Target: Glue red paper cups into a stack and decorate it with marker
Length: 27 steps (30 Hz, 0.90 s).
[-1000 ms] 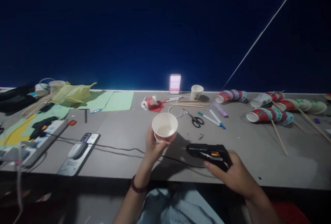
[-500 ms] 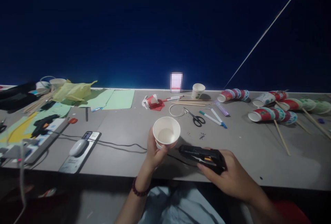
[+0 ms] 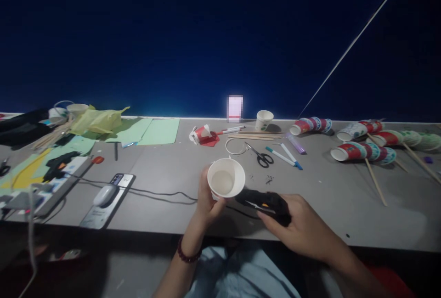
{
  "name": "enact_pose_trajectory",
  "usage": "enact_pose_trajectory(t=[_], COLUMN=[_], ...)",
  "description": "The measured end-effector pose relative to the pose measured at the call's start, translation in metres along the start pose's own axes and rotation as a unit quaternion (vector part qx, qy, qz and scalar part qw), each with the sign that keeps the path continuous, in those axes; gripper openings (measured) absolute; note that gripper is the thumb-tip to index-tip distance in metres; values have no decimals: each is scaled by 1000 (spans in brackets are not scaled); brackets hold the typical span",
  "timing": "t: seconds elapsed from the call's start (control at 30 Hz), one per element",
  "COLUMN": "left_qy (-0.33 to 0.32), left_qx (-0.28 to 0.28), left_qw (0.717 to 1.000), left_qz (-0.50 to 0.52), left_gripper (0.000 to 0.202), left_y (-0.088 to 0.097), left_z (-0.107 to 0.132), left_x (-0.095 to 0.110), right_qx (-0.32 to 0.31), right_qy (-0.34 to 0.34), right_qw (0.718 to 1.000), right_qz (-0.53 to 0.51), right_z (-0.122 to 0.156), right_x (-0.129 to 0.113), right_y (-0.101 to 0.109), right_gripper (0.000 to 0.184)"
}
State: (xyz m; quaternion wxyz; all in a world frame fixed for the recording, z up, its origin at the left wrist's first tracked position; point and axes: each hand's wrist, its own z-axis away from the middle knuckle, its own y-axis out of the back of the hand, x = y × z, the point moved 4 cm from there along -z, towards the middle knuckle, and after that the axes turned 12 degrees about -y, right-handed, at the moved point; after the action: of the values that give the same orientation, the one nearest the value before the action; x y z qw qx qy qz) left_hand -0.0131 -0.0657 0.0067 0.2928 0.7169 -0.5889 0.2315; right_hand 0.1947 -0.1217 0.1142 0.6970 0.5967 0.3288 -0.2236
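Note:
My left hand (image 3: pixel 207 204) is wrapped round a white paper cup (image 3: pixel 226 176), tilted so that its open mouth faces me. In my right hand (image 3: pixel 301 224) is a black glue gun (image 3: pixel 265 204) with a small orange mark on its side. Its front end sits close to the cup's lower right side; the cup's rim partly hides that end, so contact cannot be told. A thin black cord (image 3: pixel 165 192) runs across the table from the left and passes beneath my hands. Beyond the cup lie black-handled scissors (image 3: pixel 264 159).
Markers (image 3: pixel 284 158), wooden sticks (image 3: pixel 255 136) and an upright paper cup (image 3: pixel 264 120) are further back. Joined decorated cups (image 3: pixel 363 152) with sticks lie right. Leftward are a phone (image 3: pixel 103 210) with a white case on it, a power strip (image 3: pixel 62 183), green paper (image 3: pixel 160 131) and yellow plastic (image 3: pixel 99 121).
The cup has moved slightly right and tilted more toward me. My right hand has brought the glue gun a little left, nearer the cup's side.

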Motion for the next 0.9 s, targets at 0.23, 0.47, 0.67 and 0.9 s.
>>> enact_pose_trajectory(t=[0.23,0.47,0.67,0.9], left_qy=[-9,50,48,61], left_qx=[-7,11,16,22], left_qw=[1000,999,999,998], left_qz=[-7,18,19,21], left_gripper=[64,61,60,66], left_y=[-3,-7,-7,-8], left_z=[-2,6,9,11], left_x=[9,10,13,11], right_qx=[-36,-62,-70,-64], right_qy=[-30,-34,-26,-26], right_qw=[998,994,994,995], right_qz=[37,81,86,78], right_z=[-5,-12,-13,-12], right_x=[-8,-14,-13,-14], right_y=[5,9,8,10], right_gripper=[15,12,12,12])
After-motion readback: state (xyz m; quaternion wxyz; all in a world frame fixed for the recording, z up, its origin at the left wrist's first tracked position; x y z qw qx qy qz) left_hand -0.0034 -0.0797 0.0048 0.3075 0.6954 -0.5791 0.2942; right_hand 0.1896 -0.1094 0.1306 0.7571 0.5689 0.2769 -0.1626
